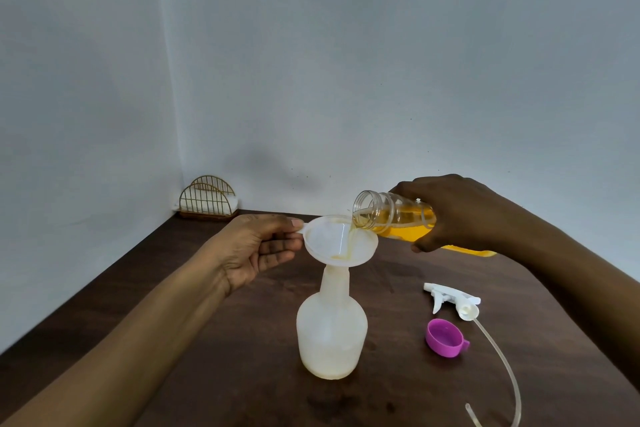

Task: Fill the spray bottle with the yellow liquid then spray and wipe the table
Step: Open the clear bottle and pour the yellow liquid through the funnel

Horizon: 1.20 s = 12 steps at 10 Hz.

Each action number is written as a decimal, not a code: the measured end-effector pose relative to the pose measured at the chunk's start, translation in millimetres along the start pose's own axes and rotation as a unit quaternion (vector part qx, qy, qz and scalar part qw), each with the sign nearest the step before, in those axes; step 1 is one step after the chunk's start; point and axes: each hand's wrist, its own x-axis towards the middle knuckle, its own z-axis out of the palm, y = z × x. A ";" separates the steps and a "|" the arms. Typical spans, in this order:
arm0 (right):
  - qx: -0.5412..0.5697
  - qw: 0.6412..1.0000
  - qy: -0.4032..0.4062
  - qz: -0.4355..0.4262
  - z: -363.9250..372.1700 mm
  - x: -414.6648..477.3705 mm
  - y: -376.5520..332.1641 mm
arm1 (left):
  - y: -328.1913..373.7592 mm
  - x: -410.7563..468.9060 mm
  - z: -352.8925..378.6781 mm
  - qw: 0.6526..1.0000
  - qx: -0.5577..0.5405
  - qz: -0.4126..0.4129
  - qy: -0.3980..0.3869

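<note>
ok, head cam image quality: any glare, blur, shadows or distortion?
Head view: soft even light, no harsh glare; faint shadow on the wall; wide-angle stretch toward the corners; stream into the funnel thin, slightly soft; yellow bottle and cap sharp.

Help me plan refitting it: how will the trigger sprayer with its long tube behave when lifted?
The trigger sprayer is probably light, being small plastic. Its thin tube lies curved on the table, so it will likely flex and swing when lifted. Its free end may drag, so guiding it into the spray bottle could need care.
</note>
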 end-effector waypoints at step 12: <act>0.003 1.000 -0.008 -0.006 0.0 2.2 1.5 | 0.7 -1.5 -0.4 1.000 0.003 0.000 0.000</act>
